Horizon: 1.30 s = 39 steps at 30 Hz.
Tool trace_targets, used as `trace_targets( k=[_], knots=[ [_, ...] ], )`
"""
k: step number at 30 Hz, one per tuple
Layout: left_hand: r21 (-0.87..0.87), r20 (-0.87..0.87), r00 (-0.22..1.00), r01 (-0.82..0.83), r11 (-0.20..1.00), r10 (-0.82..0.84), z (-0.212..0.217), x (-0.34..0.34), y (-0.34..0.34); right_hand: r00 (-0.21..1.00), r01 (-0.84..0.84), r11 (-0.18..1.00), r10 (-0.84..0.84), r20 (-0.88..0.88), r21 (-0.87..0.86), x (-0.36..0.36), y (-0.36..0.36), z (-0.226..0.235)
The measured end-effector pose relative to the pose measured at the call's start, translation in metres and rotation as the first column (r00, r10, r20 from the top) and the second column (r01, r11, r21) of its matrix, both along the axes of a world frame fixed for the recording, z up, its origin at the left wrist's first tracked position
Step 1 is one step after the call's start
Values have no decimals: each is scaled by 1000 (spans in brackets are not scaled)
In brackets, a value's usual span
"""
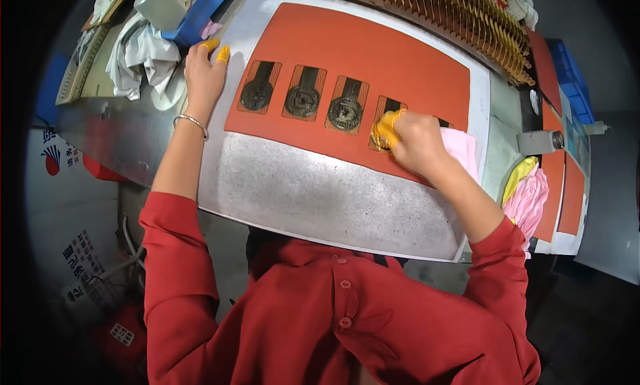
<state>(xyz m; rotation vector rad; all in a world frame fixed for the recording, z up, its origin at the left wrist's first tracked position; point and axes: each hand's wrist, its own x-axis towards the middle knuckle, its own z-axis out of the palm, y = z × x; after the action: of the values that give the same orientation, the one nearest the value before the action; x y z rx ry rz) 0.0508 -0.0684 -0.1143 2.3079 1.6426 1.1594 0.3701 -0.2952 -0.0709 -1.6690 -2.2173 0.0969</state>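
At the far left, below the bench edge, a white sign with a red and blue emblem (55, 153) hung on the cabinet side, and lower down a white label with blue print (83, 258) and a small white sticker on something red (122, 334) showed in the shadow. On the bench top lay crumpled white cloth (141, 55) beside a pale plastic container (162, 5) and a blue box (200, 15). The left hand (203, 75), wearing yellow finger cots and a silver bracelet (191, 122), rested flat and open at the upper left corner of the grey metal plate (320, 198), gripping nothing. On the plate lay an orange mat (373, 58) bearing a row of thin copper-coloured flex circuit pieces (303, 93), each with its long axis running away from the person, the round dark coil end nearer and the narrow tail pointing toward the far edge. The right hand (417, 142), fingers curled, pressed yellow-capped fingertips onto the fourth piece (385, 108) in the row, hiding most of it; whether it pinched the piece could not be told. A pink cloth (461, 148) lay just beyond that hand. Behind the mat stood a rack of brass-coloured slotted strips (467, 18). At the right, yellow and pink cloths (527, 195) hung beside more orange mats (570, 192) and a blue tray (575, 82).
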Motion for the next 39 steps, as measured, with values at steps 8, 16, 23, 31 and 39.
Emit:
trace_targets(
  k=[8,16,23,31,39],
  knots=[
    [16,-24,1000,-5,1000,5,2,1,-2,1000,-24,1000,24,2,13,4,1,3],
    [23,-32,999,-12,1000,12,3,4,-7,998,63,998,-63,30,-12,7,14,7],
    [56,-92,995,-35,998,40,5,6,-7,997,79,996,-79,-3,33,9,17,10],
    [59,-118,992,-44,997,51,2,3,-7,1000,11,1000,-11,-19,9,11,10,6],
    [31,-99,993,-54,998,57,12,8,-9,994,-107,994,107,14,12,6,-15,1]
  ],
)
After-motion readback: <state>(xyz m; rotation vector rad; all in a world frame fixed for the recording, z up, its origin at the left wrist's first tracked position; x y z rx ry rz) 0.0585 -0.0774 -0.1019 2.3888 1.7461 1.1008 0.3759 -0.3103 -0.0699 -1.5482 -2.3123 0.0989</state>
